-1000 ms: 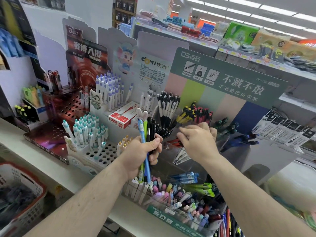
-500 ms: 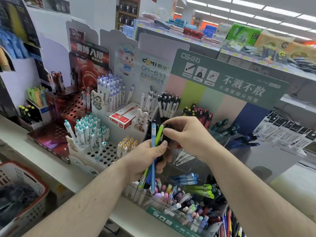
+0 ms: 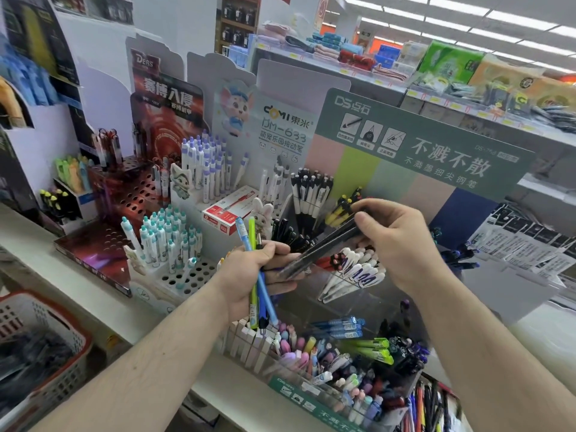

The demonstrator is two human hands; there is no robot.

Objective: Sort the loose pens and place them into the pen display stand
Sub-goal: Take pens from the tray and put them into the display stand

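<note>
Right hand pinches black pens drawn from left hand's closed bundle; keep them parallel, seat with matching black ones in stand.

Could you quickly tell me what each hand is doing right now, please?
Left hand: grips a bundle of pens.
Right hand: pinches dark pens.

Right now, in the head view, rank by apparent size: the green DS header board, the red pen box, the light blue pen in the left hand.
1. Green DS header board
2. Red pen box
3. Light blue pen, which lies nearer the camera, yet looks smallest
</note>
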